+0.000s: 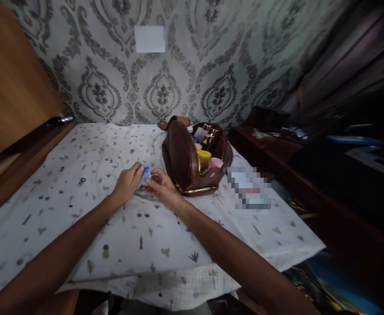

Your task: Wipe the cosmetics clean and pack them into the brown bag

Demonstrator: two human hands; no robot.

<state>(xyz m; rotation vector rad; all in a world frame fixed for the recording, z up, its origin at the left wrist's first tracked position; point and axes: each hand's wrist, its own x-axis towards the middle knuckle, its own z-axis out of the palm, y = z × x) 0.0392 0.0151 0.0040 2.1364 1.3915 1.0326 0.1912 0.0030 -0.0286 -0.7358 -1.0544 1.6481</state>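
Observation:
Just left of an open brown cosmetic bag (180, 153), my two hands meet above the printed cloth. My left hand (128, 181) is closed on a small, soft-looking blue cloth (145, 172). Curled fingers of my right hand (166, 190) touch the front of the blue cloth and seem to pinch something small beside it, too blurred to name. Inside the bag stand a yellow-lidded jar (204, 155), a pink-lidded jar (216, 163) and several tubes and bottles, partly hidden by the bag's side.
A white patterned tablecloth (152, 245) covers the table and hangs over its front edge. To the right of the bag lies a pixelated flat object (249, 188). Wooden furniture (18, 78) borders the left, and a dark red surface (270, 153) the right. Patterned wallpaper (96, 65) rises behind.

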